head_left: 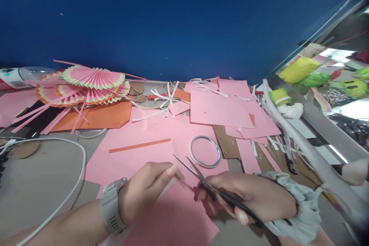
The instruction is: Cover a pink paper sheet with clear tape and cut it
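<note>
My right hand [248,196] holds black-handled scissors [198,175], the blades slightly parted and pointing up and to the left. Close to the blades, my left hand [150,186] is closed, thumb against fingers, at the upper edge of a pink sheet of paper [175,219]; its fingertips are partly blurred. That sheet lies over a larger pink sheet [152,130]. A narrow orange paper strip [140,145] rests on the larger sheet, above my left hand. Just beyond the scissor tips lies a roll of tape [191,153].
Pleated pink paper fans [93,78] are piled at the back left above an orange sheet [95,117]. White paper strips [168,94] and pink sheets [219,103] cover the back. A white cable [84,153] loops at left; a blue wall [161,19] stands behind.
</note>
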{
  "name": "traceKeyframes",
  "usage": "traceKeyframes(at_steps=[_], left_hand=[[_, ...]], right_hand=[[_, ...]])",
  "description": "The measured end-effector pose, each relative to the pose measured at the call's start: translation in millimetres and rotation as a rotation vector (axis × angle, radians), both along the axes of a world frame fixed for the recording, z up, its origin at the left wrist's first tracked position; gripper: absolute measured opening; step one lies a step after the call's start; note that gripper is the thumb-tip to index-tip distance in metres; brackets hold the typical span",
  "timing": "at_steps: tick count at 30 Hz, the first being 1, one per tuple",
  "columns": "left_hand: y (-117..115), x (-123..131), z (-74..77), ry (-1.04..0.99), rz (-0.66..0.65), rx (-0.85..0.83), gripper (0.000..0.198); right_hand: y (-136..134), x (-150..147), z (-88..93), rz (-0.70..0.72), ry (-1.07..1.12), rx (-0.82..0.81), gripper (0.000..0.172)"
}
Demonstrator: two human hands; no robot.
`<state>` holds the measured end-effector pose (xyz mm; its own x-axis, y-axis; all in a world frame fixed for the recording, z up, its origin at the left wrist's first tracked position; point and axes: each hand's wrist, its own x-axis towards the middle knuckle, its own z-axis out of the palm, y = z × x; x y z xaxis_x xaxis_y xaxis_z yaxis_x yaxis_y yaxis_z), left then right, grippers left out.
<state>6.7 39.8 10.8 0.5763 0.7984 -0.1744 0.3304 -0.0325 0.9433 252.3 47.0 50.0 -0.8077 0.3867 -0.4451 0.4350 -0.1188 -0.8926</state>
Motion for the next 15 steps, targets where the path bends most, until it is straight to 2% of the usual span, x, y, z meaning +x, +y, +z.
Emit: traceKeyframes(at_steps=[4,5,7,9,10,13,15], left_hand=[[1,0,-1.2,0.012,0.048,0.015,0.028],[-1,-1,-1.9,0.013,0.061,0.018,0.034],[-7,-2,-2.8,0.067,0.089,0.094,0.058],[-18,-2,-2.7,0.246,0.105,0.327,0.075],[-25,-2,-2.6,0.38,0.105,0.501,0.073],[-50,2,-5.4,0.627,-0.069,1.055,0.054],[-63,3,-10.7,0.771,-0.179,1.289,0.039]], right_hand=[[0,2,8.6,0.02,0.083,-0.079,0.086],[-1,4,11.0,0.003,0.1,-0.07,0.087],[-2,11,14.4,-0.108,0.086,0.002,0.081],[-1,19,14.1,-0.341,-0.041,0.195,0.063],[0,24,12.4,-0.482,-0.152,0.332,0.054],[5,41,2.4,-0.839,-0.599,0.805,0.038],[10,52,-5.5,-0.924,-0.845,0.988,0.036]])
